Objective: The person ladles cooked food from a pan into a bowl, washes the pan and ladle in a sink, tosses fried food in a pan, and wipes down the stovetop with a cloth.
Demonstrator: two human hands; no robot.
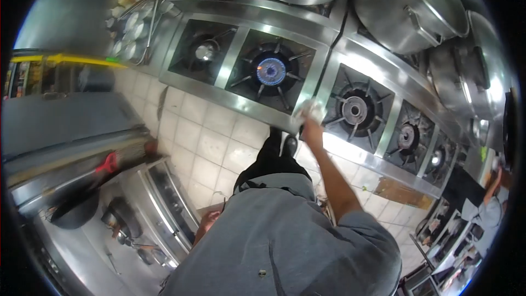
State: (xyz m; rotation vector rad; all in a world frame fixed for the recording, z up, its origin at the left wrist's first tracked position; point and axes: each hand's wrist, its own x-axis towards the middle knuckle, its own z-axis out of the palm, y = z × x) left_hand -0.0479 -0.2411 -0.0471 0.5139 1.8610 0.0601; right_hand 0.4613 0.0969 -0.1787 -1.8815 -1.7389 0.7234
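Note:
My right hand point(313, 127) is closed on a crumpled white cloth point(310, 111). The cloth rests against the steel divider between two stove sections, and it is a little blurred. To the left of it, a lit burner point(270, 71) shows a ring of blue flame. An unlit burner point(355, 110) sits just right of the cloth. My left hand point(206, 225) hangs low beside my body, near the steel counter's edge; its fingers are mostly hidden, so its grip does not show.
Large steel pots point(412, 8) stand behind the burners. At lower left are a wok point(75, 211), pans point(121, 216) and a red-handled thing point(107, 163). A piece of cardboard point(404, 192) lies near the stove's front. Another person point(489, 214) is at far right.

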